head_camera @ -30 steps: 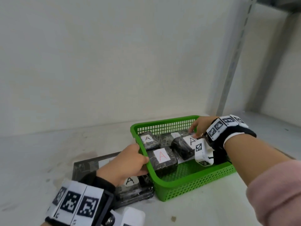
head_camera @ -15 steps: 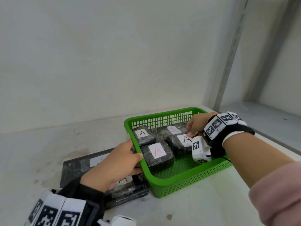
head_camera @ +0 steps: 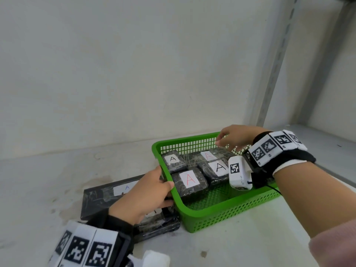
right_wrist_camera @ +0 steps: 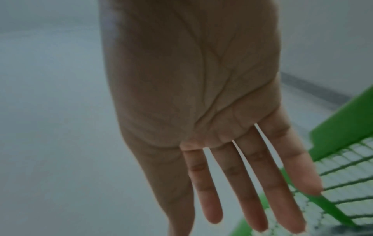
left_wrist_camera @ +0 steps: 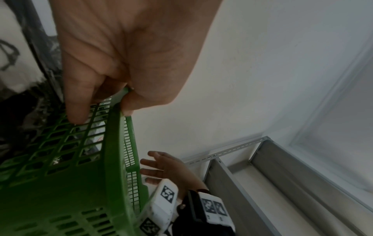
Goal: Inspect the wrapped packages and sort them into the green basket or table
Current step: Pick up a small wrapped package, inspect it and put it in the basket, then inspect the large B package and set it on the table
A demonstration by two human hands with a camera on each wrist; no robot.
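Green basket [head_camera: 221, 212] on the pale desk [head_camera: 57, 170], gripped at its near-left rim by the left hand [head_camera: 143, 193], thumb inside the rim and fingers [left_wrist_camera: 77, 102] curled against the mesh wall outside. Right hand [head_camera: 237, 136] above the basket's far edge, fingers [right_wrist_camera: 252, 183] straight and spread, holding nothing. Four wrapped packages in the basket, each with a white label: black "A" [head_camera: 173, 158] far left, red "A" [head_camera: 208, 156] far middle, black "A" [head_camera: 219, 167] right, red "A" [head_camera: 189, 179] nearest. Just left of the basket on the desk, a flat dark package [head_camera: 104, 197] with a blue "A" label [head_camera: 126, 188], and another wrapped package [head_camera: 159, 226] partly under the left hand, label hidden.
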